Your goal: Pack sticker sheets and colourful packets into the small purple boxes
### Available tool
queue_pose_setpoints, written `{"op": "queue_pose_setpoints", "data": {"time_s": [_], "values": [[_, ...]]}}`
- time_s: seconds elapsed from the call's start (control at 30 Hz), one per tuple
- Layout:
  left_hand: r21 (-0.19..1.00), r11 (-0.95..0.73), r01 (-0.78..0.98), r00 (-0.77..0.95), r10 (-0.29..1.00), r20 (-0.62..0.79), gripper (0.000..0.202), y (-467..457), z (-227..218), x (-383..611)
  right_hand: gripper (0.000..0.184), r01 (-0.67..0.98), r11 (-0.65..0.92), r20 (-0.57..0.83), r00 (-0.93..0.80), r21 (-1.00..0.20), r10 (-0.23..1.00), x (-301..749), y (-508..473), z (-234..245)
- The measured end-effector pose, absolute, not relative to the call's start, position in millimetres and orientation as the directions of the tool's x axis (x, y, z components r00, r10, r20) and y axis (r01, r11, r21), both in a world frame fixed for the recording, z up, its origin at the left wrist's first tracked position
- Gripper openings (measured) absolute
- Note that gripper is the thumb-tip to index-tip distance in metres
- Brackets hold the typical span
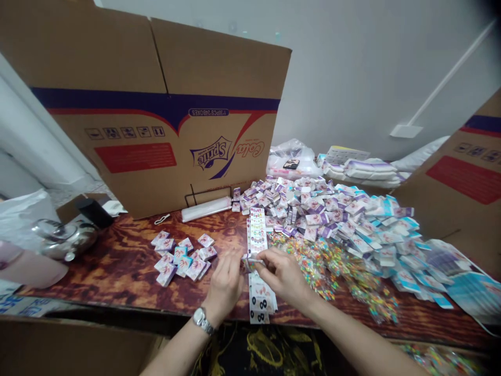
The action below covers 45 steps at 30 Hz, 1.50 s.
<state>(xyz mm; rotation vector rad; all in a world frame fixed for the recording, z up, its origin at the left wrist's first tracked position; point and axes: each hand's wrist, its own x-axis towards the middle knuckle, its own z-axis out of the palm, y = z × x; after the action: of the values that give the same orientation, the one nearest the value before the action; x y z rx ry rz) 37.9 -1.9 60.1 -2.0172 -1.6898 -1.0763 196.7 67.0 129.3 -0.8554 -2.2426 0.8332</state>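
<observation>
Between my two hands is a small printed carton, partly covered by my fingers. My left hand, with a watch on its wrist, closes on the carton's left end. My right hand pinches the other end with thumb and fingers. Under both hands lie printed sticker strips, running from the middle of the table towards its front edge. Left of my hands is a loose group of small white, purple and blue cartons. Small clear packets of colourful bits are heaped to the right of my right hand.
A large pile of small cartons spreads over the right of the wooden table. A tall cardboard box stands behind, another cardboard box at right. A metal kettle and a pink bottle are at left.
</observation>
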Motion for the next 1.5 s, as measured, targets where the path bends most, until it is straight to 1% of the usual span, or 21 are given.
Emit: {"op": "queue_pose_setpoints", "data": {"time_s": [0.07,0.13,0.2,0.27,0.4,0.47,0.53,0.63,0.73,0.8,0.87,0.93,1.0,1.1,1.17,1.2,1.27,1.33,1.4,1.43,1.5], "values": [[0.237,-0.255,0.937,0.022,0.723,0.691,0.054,-2,61,39,0.012,0.329,0.5,0.216,-0.621,-0.801,0.754,193,70,120],[0.273,-0.254,0.928,0.007,0.743,0.669,0.056,-2,61,40,0.016,0.293,0.357,0.107,-0.623,-0.887,0.775,189,74,108],[0.304,-0.257,0.917,-0.001,0.762,0.648,0.056,-2,60,40,0.018,0.27,0.284,0.055,-0.628,-0.92,0.776,187,78,97],[0.316,-0.263,0.911,0.005,0.776,0.631,0.056,-2,58,40,0.017,0.282,0.3,0.056,-0.638,-0.911,0.768,186,80,91],[0.323,-0.261,0.91,0.035,0.823,0.567,0.054,-1,58,39,0.014,0.342,0.405,0.086,-0.665,-0.848,0.742,188,80,94],[0.316,-0.263,0.912,0.051,0.835,0.549,0.054,-1,58,40,0.015,0.346,0.462,0.118,-0.684,-0.816,0.72,191,81,98],[0.305,-0.267,0.914,0.06,0.833,0.55,0.054,0,58,41,0.016,0.336,0.474,0.109,-0.713,-0.814,0.693,194,83,100],[0.29,-0.27,0.918,0.069,0.83,0.553,0.055,0,57,42,0.017,0.296,0.367,0.04,-0.729,-0.882,0.684,196,86,95],[0.257,-0.26,0.931,0.083,0.835,0.544,0.054,1,56,43,0.017,0.224,0.243,0.021,-0.694,-0.944,0.72,196,88,88],[0.222,-0.26,0.94,0.098,0.827,0.554,0.053,1,54,44,0.02,0.215,0.23,0.025,-0.676,-0.949,0.736,195,87,86],[0.198,-0.268,0.943,0.112,0.815,0.569,0.052,2,51,45,0.023,0.248,0.272,0.037,-0.673,-0.93,0.738,193,85,89],[0.19,-0.282,0.94,0.128,0.812,0.57,0.051,1,48,45,0.025,0.298,0.352,0.06,-0.683,-0.887,0.728,192,81,93],[0.186,-0.296,0.937,0.144,0.811,0.567,0.05,0,45,44,0.026,0.36,0.457,0.081,-0.708,-0.814,0.702,191,76,98],[0.184,-0.32,0.929,0.152,0.786,0.6,0.052,-3,41,43,0.024,0.45,0.598,0.125,-0.721,-0.663,0.681,190,73,101],[0.19,-0.333,0.923,0.153,0.774,0.614,0.052,-5,38,43,0.027,0.502,0.635,0.156,-0.7,-0.587,0.697,191,76,100],[0.19,-0.344,0.92,0.163,0.775,0.611,0.052,-6,37,43,0.03,0.515,0.635,0.155,-0.694,-0.576,0.703,191,78,99],[0.188,-0.368,0.911,0.189,0.776,0.602,0.052,-7,34,43,0.033,0.507,0.604,0.099,-0.71,-0.615,0.697,192,84,96],[0.199,-0.392,0.898,0.202,0.77,0.605,0.052,-7,33,42,0.03,0.468,0.524,0.006,-0.742,-0.711,0.67,192,88,91],[0.258,-0.393,0.882,0.178,0.787,0.59,0.051,-8,33,42,0.029,0.43,0.42,-0.058,-0.751,-0.799,0.658,192,88,86],[0.304,-0.386,0.871,0.155,0.804,0.574,0.05,-8,33,41,0.031,0.407,0.375,-0.061,-0.741,-0.833,0.669,191,87,84],[0.414,-0.355,0.838,0.096,0.843,0.529,0.05,-9,35,41,0.034,0.344,0.35,0.009,-0.703,-0.871,0.712,189,83,82]]}}
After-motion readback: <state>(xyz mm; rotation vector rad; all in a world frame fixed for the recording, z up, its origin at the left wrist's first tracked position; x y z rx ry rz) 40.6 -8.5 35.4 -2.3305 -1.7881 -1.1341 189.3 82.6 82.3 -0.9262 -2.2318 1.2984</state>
